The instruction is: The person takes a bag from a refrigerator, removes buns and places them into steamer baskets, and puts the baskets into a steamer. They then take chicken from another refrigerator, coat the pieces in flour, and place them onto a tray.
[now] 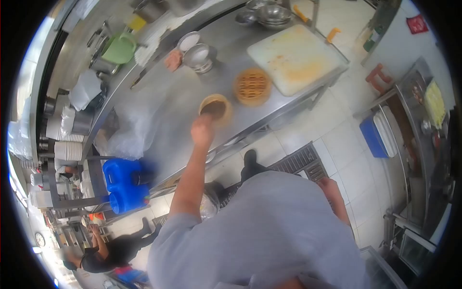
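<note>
On the steel table, my left hand (202, 131) reaches to the near rim of a round tan bowl (227, 114). Its fingers look closed, and I cannot make out whether they grip the rim or something in the dark contents (213, 109). Just right of the bowl sits a round tan container (252, 86) with an orange-brown slatted top. My right hand (331, 189) hangs low beside my body, above the floor, with its fingers curled. What it holds, if anything, is hidden.
A stained white cutting board (296, 58) covers the table's right end. Metal bowls (273, 15) stand behind it. Farther left are a small metal bowl (196, 56) and clear plastic (134, 130). A blue jug (124, 185) stands by the table's left end. Another person (115, 250) is at lower left.
</note>
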{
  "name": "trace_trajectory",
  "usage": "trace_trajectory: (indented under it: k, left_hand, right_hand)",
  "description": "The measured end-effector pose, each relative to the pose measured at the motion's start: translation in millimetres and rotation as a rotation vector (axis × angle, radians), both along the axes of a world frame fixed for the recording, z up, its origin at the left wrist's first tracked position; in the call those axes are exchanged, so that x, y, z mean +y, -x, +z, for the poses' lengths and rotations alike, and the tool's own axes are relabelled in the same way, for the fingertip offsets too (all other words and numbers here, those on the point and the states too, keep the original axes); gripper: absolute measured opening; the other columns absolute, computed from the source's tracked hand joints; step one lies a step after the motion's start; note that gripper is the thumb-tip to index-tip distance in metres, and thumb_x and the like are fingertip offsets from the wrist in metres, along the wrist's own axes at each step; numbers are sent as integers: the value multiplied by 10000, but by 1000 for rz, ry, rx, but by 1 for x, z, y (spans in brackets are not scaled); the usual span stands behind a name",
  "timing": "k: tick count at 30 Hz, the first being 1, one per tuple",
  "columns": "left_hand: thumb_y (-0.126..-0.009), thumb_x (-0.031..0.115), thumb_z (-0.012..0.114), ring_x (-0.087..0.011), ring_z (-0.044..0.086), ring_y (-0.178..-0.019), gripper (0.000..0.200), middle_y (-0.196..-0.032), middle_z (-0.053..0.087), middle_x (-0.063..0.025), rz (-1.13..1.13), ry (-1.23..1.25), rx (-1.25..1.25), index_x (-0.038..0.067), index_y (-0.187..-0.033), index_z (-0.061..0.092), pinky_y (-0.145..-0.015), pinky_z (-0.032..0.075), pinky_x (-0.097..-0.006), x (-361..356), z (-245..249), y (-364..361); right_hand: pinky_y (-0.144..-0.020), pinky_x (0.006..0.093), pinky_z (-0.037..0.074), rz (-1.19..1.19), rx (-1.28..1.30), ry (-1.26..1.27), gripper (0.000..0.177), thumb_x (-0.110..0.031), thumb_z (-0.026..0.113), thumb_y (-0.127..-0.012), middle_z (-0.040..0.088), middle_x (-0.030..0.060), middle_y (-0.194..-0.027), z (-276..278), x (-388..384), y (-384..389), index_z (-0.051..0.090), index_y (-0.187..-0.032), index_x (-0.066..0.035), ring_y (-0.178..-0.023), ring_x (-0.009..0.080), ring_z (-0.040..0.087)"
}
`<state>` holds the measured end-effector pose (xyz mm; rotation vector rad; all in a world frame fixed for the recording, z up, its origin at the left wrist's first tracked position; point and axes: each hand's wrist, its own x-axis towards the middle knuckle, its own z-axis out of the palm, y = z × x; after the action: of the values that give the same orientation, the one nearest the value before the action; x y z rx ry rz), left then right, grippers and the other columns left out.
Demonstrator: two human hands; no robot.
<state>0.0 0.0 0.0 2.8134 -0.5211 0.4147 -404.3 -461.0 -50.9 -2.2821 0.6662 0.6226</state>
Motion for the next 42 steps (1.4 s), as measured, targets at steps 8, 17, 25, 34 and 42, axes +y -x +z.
trace_trajectory:
  k: [8, 17, 25, 34, 42]
  left_hand:
    - [-928, 383, 698, -390, 697, -1031, 424, -1094, 730, -217, 80, -320, 371, 39, -1175, 718, -883, 548, -502, -63, 39, 15]
    - [-963, 390, 702, -341, 700, -1089, 543, -1210, 725, -178, -115, 119, 133, 19, -1352, 627, -955, 559, -434, -270, -51, 30]
    - [-944, 373, 720, -308, 714, -1052, 523, -1148, 746, -159, -862, -683, 1347, 22, -1326, 652, -928, 570, -418, -691, -169, 267]
    - [-961, 206, 661, -230, 701, -892, 395, -980, 724, -141, -1918, -1083, 950, 9, -1299, 610, -769, 566, -377, -1202, -132, 708]
    - [-897, 100, 742, -289, 601, -1293, 789, -1478, 564, -170, -2860, -1052, 1551, 89, -1596, 376, -1094, 474, -391, -1032, 60, 1147]
  right_hand:
    - [-893, 500, 534, -444, -176, 56, 328, -308, 619, -956, 727, 235, -1018, -10, -120, 176, 741, -1009, -8, -986, 407, 692]
    - [-931, 516, 531, -673, -154, 138, 305, -279, 580, -958, 726, 222, -1084, -10, -218, 305, 743, -1013, -28, -1049, 425, 677]
    - [-880, 533, 538, -1105, 60, 222, 382, -338, 546, -976, 723, 225, -1027, -33, -244, 548, 719, -973, 2, -963, 432, 683]
    - [-630, 431, 585, -2195, 289, 115, 444, -435, 602, -958, 752, 150, -822, -44, -148, 625, 771, -884, -32, -697, 266, 735]
    - [-589, 398, 595, -2456, -2, -375, 359, -360, 601, -985, 743, 155, -852, -81, -211, 604, 755, -977, -35, -680, 299, 730]
